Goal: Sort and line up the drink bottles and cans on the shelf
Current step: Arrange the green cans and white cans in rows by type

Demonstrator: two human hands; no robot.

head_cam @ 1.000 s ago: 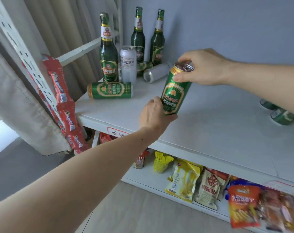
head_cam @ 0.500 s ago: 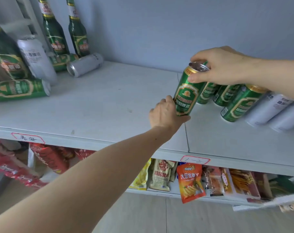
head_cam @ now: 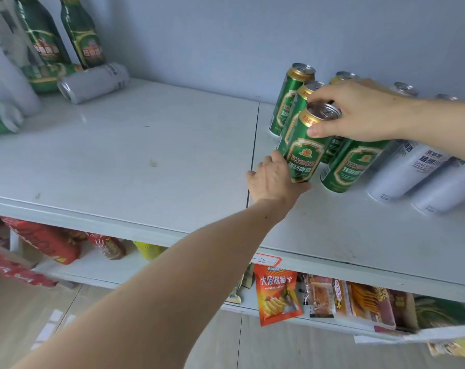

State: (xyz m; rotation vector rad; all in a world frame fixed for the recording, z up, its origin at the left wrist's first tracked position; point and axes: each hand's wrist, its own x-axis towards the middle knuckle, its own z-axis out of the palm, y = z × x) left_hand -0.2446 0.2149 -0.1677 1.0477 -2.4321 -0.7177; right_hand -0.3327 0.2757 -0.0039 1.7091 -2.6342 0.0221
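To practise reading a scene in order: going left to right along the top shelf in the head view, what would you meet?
Green bottles → silver can lying on its side → bare shelf → left hand → held green can → standing white cans.

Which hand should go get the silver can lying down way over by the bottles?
Probably the left hand. It is on the side nearer the lying silver can. The right hand grips the top of the green can over by the row of cans.
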